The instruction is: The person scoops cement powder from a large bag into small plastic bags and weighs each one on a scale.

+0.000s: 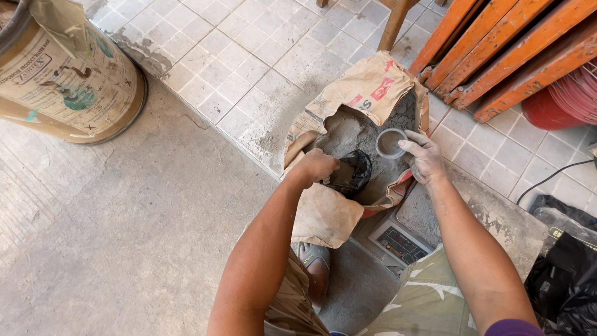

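While the head camera looked straight down, the left hand was closed in a fist on the rim of a black plastic bag held inside an open paper sack at the centre of the frame. The right hand had its fingers curled around a small round cup, dusted grey and partly filled, held just above the grey powder in the sack. The sack's torn mouth folded outward, one flap hanging low over the person's knee. Just below the sack, a weighing scale with a dusty platform sat partly hidden by the right forearm. A grey shoe showed beneath the left arm. At upper left stood a large cardboard drum; at upper right leaned orange wooden planks over a red bucket. Black bags lay at lower right, a thin cable running near them. The floor was pale square tile in the upper half, powder-strewn beside the sack, and bare concrete at left.
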